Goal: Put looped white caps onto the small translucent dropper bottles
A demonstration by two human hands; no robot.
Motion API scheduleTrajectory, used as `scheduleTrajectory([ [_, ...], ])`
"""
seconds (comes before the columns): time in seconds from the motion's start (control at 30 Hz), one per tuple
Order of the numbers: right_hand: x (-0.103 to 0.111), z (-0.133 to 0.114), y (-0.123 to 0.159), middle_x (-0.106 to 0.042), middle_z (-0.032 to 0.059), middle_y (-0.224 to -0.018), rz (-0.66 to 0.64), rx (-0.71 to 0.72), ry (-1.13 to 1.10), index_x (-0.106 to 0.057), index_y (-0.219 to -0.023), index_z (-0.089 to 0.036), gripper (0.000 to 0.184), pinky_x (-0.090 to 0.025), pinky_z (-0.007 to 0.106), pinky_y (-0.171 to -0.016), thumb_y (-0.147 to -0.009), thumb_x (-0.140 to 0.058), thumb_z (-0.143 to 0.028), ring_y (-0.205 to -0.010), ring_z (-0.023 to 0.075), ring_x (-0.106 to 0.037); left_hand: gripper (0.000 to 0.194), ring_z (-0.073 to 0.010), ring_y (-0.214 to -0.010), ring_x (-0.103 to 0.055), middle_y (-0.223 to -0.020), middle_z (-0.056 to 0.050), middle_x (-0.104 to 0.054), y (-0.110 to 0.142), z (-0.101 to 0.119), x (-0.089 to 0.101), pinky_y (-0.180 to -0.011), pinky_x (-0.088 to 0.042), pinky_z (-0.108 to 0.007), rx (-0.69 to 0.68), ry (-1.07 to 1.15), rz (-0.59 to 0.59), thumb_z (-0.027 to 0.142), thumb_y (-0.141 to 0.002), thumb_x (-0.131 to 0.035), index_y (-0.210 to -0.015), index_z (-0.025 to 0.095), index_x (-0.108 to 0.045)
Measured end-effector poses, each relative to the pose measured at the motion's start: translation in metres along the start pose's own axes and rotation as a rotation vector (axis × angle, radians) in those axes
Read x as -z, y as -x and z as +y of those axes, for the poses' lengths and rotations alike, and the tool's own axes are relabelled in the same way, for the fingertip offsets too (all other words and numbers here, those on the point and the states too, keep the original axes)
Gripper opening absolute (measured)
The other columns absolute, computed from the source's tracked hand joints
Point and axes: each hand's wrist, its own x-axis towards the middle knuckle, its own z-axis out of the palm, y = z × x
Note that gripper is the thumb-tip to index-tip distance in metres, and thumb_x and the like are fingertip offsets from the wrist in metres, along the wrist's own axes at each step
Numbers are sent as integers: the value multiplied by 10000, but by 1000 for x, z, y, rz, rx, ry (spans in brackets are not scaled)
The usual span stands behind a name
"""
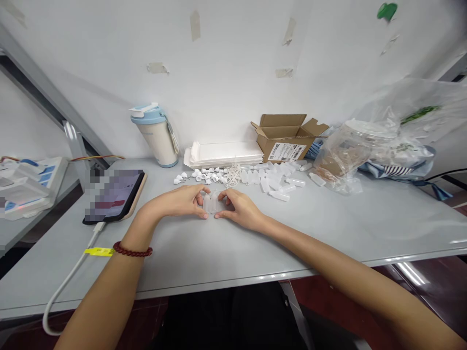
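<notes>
Between my two hands are a few small translucent plastic bottles (210, 204), side by side near the middle of the table. My left hand (187, 200) closes on them from the left, thumb and fingertips against their side. From the right, the curled fingers and thumb of my right hand (241, 209) press on the same group. Fingers partly cover the bottles, so their exact number is hard to tell. Just beyond lie several small white caps (207, 175) and a tangle of white string-like pieces (233, 176). More translucent bottles (279, 195) lie loose to the right.
A phone (116, 197) on a charging cable (75, 272) rests at the left. Behind stand a cup (156, 138), stacked white boxes (226, 154) and an open cardboard box (284, 143). Plastic bags (339, 155) crowd the right back. A wall (233, 92) closes off the far side.
</notes>
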Motion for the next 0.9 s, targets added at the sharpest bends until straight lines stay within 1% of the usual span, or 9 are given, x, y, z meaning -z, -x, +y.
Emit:
scheduleTrajectory([
  [0.13, 2, -1, 0, -610, 61, -943, -2, 4, -29, -529, -978, -163, 396, -451, 299, -697, -715, -741, -370, -796, 164, -559, 788, -232, -920, -607, -1013, -55, -646, 1, -1, 1, -748, -459, -282, -9, 14, 6, 572, -634, -659, -1287, 191, -436],
  [0.23, 11, 4, -1, -619, 53, -944, 35, 22, -74, -532, -964, -166, 360, -448, 276, -655, -738, -717, -377, -759, 148, -566, 755, -232, -860, -623, -959, -45, -660, 3, 1, 2, -710, -464, -289, 16, 41, 80, 621, -656, -628, -1259, 196, -463],
  [0.3, 21, 11, -3, -624, 47, -940, 93, 29, -59, -536, -944, -171, 288, -442, 264, -628, -776, -683, -353, -733, 139, -569, 663, -234, -839, -624, -932, -49, -664, 2, 2, 2, -702, -465, -302, 28, 46, 216, 631, -707, -573, -1198, 189, -513],
  [0.37, 34, 22, -5, -628, 46, -927, 160, 19, 33, -542, -929, -172, 194, -439, 266, -632, -817, -643, -295, -728, 143, -573, 521, -234, -862, -615, -949, -63, -662, -2, 2, -1, -729, -466, -321, -4, 27, 402, 590, -784, -502, -1103, 184, -570],
  [0.43, 47, 32, -6, -632, 74, -963, 220, -7, 216, -555, -940, -161, 114, -437, 284, -665, -849, -596, -215, -774, 166, -579, 391, -232, -906, -600, -999, -75, -652, -10, 2, -6, -777, -465, -342, -77, -10, 572, 491, -853, -436, -1021, 180, -602],
  [0.5, 57, 41, -8, -627, 113, -1027, 253, -44, 454, -574, -986, -152, 122, -427, 313, -717, -866, -551, -159, -906, 219, -567, 312, -231, -959, -581, -1041, -84, -641, -19, 3, -11, -826, -462, -361, -153, -41, 669, 373, -880, -397, -986, 173, -612],
  [0.6, 65, 49, -9, -621, 141, -1086, 207, -70, 718, -594, -1062, -142, 197, -398, 355, -798, -878, -523, -144, -1016, 270, -520, 290, -236, -1034, -547, -1051, -84, -639, -35, 7, -17, -896, -445, -388, -245, -79, 712, 239, -873, -359, -981, 167, -619],
  [0.73, 62, 49, -9, -602, 142, -1170, 141, -57, 859, -588, -1146, -158, 258, -357, 400, -841, -920, -481, -220, -1070, 294, -482, 330, -243, -1064, -515, -1076, -90, -640, -57, 23, -13, -951, -415, -410, -345, -169, 688, 159, -866, -343, -1029, 151, -629],
  [0.9, 55, 48, -8, -588, 127, -1200, 130, 14, 916, -566, -1196, -204, 303, -297, 480, -898, -952, -423, -312, -1113, 300, -443, 378, -254, -1029, -528, -1051, -108, -638, -89, 51, -5, -913, -440, -383, -308, -281, 659, 126, -845, -385, -1118, 165, -644],
])
